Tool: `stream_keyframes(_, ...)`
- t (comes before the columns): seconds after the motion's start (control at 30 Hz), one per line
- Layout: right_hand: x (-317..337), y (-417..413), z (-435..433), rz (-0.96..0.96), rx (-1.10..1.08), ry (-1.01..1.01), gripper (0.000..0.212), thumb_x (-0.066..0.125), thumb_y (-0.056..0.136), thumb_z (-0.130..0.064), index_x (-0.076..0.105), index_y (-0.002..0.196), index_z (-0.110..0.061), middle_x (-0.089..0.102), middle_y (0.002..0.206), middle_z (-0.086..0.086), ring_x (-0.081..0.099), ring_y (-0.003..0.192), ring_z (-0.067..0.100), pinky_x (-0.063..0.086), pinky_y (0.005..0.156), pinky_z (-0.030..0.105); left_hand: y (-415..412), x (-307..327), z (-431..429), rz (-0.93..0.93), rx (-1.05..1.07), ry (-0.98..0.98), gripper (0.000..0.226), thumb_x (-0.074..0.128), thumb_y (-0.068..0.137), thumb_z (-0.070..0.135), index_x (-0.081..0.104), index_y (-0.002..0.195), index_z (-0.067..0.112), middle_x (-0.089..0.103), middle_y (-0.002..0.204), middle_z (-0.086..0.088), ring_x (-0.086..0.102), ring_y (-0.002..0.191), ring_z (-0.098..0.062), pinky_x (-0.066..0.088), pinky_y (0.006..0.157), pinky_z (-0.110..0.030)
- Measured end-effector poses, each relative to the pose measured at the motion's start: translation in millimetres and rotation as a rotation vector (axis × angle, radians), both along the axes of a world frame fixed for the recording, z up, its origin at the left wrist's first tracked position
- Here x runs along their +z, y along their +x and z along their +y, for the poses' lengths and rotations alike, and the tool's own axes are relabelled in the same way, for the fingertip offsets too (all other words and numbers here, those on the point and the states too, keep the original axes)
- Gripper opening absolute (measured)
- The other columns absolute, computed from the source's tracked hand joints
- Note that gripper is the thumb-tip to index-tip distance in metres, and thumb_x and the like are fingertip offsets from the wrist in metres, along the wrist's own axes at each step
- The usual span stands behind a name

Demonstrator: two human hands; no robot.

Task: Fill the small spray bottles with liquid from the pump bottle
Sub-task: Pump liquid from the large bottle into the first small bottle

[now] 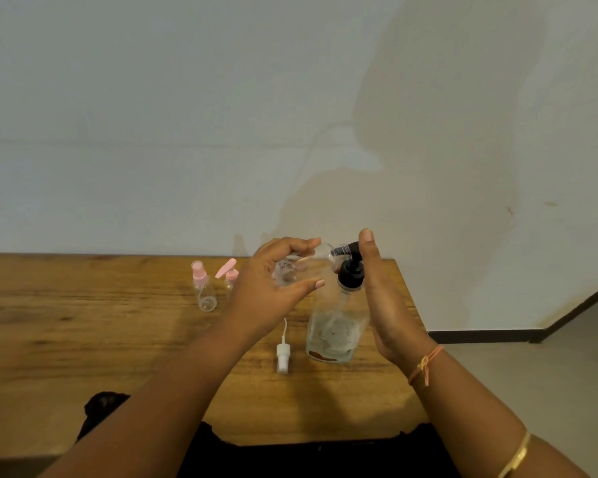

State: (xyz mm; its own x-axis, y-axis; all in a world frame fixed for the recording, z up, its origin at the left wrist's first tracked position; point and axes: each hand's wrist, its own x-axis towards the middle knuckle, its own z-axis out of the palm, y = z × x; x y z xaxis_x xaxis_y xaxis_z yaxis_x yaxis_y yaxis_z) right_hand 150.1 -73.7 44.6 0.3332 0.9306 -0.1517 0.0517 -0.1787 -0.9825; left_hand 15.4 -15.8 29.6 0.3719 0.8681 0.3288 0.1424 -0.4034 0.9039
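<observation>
- Wooden table [83, 322] stands against a pale, stained wall [187, 132]; grey floor [532, 367] shows past its right end.
- Pump bottle [335, 326]: clear, upright near the table's right end, with only a low level of liquid in the bottom.
- Black pump head [351, 270]: fitted on the pump bottle, with its spout pointing left.
- Small spray bottle [287, 272]: clear, uncapped, held off the table and tipped on its side, its threaded neck right at the spout.
- Left hand [266, 288]: fingers curled over the top of the small spray bottle and thumb beneath it, gripping its body.
- Right hand [380, 298]: fingers straight and together, pointing up, with the palm side set against the pump head. It grips nothing.
- White sprayer cap [282, 357]: lies flat on the table just left of the pump bottle's base, with its dip tube pointing away from the person.
- Pink-capped spray bottle [203, 288]: upright, further left and back.
- Pink pump-top bottle [230, 272]: beside it, partly hidden behind the left hand.
- Right forearm: thread bracelet [425, 365] at the wrist and a gold bangle [516, 457] lower down.
</observation>
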Motion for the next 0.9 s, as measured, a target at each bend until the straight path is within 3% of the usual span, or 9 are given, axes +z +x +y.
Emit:
stream_keyframes(0.07, 0, 1, 0, -0.009, 0.014, -0.005, 0.056, 0.025, 0.066, -0.078, 0.065, 0.081, -0.042, 0.066, 0.088, -0.015, 0.057, 0.087, 0.001, 0.033, 0.087, 0.030, 0, 1, 0, 0.008, 0.001, 0.009, 0.045, 0.079, 0.069, 0.012, 0.058, 0.094, 0.043, 0.064, 0.112, 0.014, 0.056, 0.105, 0.007, 0.043, 0.091, -0.010)
stream_keyframes(0.13, -1, 3, 1, -0.024, 0.011, -0.002, 0.059, 0.027, 0.072, -0.075, 0.066, 0.088, -0.034, 0.068, 0.094, -0.007, 0.057, 0.090, 0.003, 0.034, 0.084, 0.028, 1, 0, -1, 0.009, 0.004, 0.013, 0.046, 0.079, 0.068, 0.013, 0.058, 0.092, 0.046, 0.064, 0.112, 0.013, 0.056, 0.105, 0.007, 0.042, 0.089, -0.007)
stream_keyframes(0.27, -2, 5, 2, 0.031, -0.011, 0.019, 0.039, 0.038, 0.091, -0.055, 0.068, 0.083, -0.032, 0.070, 0.080, -0.010, 0.062, 0.080, 0.000, 0.040, 0.078, 0.023, 1, -1, 0, 0.003, 0.004, 0.002, 0.044, 0.080, 0.068, 0.011, 0.058, 0.090, 0.042, 0.063, 0.110, 0.017, 0.057, 0.104, 0.007, 0.043, 0.087, -0.005)
stream_keyframes(0.37, -5, 8, 5, 0.048, 0.010, 0.032, 0.041, 0.041, 0.095, -0.047, 0.072, 0.089, -0.022, 0.074, 0.084, -0.007, 0.066, 0.084, 0.004, 0.046, 0.083, 0.029, 1, -3, 0, 0.020, -0.002, -0.006, 0.042, 0.080, 0.068, 0.010, 0.058, 0.089, 0.040, 0.063, 0.109, 0.018, 0.057, 0.103, 0.007, 0.043, 0.085, -0.004)
stream_keyframes(0.5, -8, 10, 8, 0.045, -0.005, 0.035, 0.039, 0.041, 0.097, -0.041, 0.071, 0.084, -0.019, 0.074, 0.075, -0.009, 0.066, 0.071, -0.002, 0.043, 0.073, 0.025, 1, -3, 0, 0.042, -0.001, -0.008, 0.040, 0.080, 0.068, 0.011, 0.058, 0.089, 0.038, 0.060, 0.105, 0.024, 0.054, 0.098, 0.017, 0.040, 0.081, 0.001)
stream_keyframes(0.67, -10, 5, 5, 0.040, -0.041, 0.028, 0.041, 0.039, 0.089, -0.060, 0.066, 0.077, -0.031, 0.067, 0.073, -0.017, 0.061, 0.074, -0.001, 0.040, 0.073, 0.024, 1, 0, 0, -0.016, -0.013, -0.015, 0.041, 0.079, 0.067, 0.009, 0.058, 0.089, 0.037, 0.062, 0.108, 0.024, 0.057, 0.103, 0.009, 0.044, 0.089, -0.008)
stream_keyframes(0.77, -6, 5, 6, 0.018, -0.018, 0.008, 0.064, 0.033, 0.075, -0.076, 0.071, 0.088, -0.027, 0.072, 0.089, -0.005, 0.064, 0.091, 0.011, 0.046, 0.091, 0.038, 1, 1, 0, -0.026, -0.024, -0.017, 0.041, 0.079, 0.068, 0.008, 0.058, 0.090, 0.036, 0.061, 0.106, 0.027, 0.057, 0.104, 0.010, 0.045, 0.090, -0.010)
stream_keyframes(0.83, -5, 6, 6, 0.026, -0.020, 0.005, 0.064, 0.033, 0.076, -0.076, 0.072, 0.089, -0.027, 0.074, 0.090, -0.005, 0.065, 0.094, 0.013, 0.046, 0.095, 0.043, 1, 2, 0, -0.016, -0.026, -0.013, 0.040, 0.078, 0.069, 0.009, 0.059, 0.091, 0.036, 0.061, 0.106, 0.027, 0.056, 0.104, 0.012, 0.044, 0.089, -0.006)
stream_keyframes(0.9, -5, 7, 6, 0.047, -0.023, 0.011, 0.050, 0.037, 0.084, -0.066, 0.071, 0.081, -0.029, 0.074, 0.078, -0.012, 0.066, 0.084, 0.006, 0.046, 0.089, 0.037, 1, 2, 0, -0.009, -0.020, -0.008, 0.040, 0.079, 0.069, 0.009, 0.059, 0.092, 0.035, 0.061, 0.107, 0.025, 0.055, 0.103, 0.012, 0.042, 0.086, -0.003)
